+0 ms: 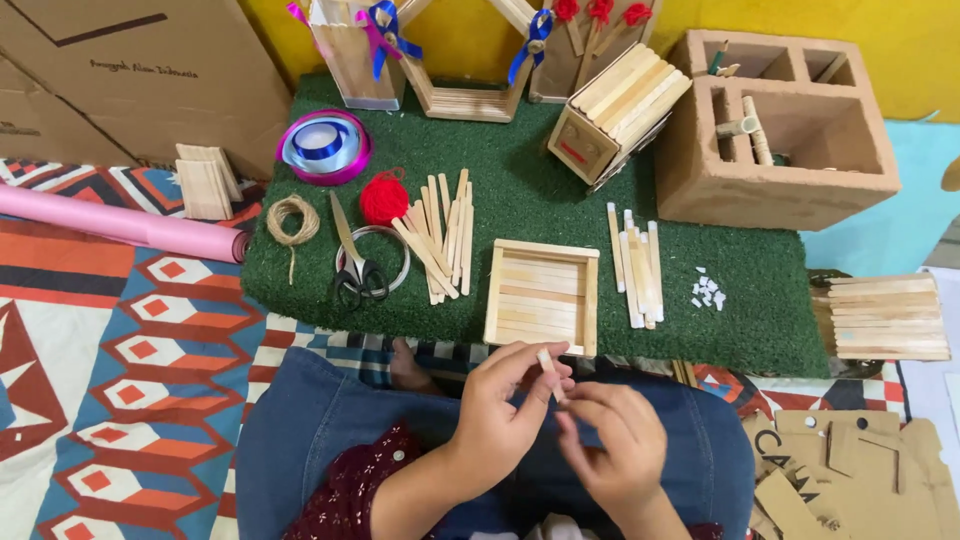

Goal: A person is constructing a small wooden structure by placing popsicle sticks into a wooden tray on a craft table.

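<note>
A small stick (546, 362) is held over the lap, just in front of the green mat (760, 320). It is pinched by the left hand (500, 405), with the fingers closed on it. The lower end of the stick is touched by the right hand (612, 440), whose fingertips are curled in around it. Both hands are kept close together above the blue jeans (300, 420).

Just past the hands, a square tray (541, 297) made of sticks is laid flat on the mat. To its right, a bunch of pale sticks (636, 268) is set down, and tiny white bits (708, 291) are scattered near them. To the left of the tray, more sticks (442, 235) are spread in a loose pile. Beside those, scissors (355, 262) are laid over a wire ring. A red ball of yarn (384, 197) and a coil of string (291, 220) are placed close by. Farther back, a roll of ribbon (323, 146) and a clay block (780, 130) with holes are seen. A pink roll (120, 222) is laid on the patterned rug at the left.
</note>
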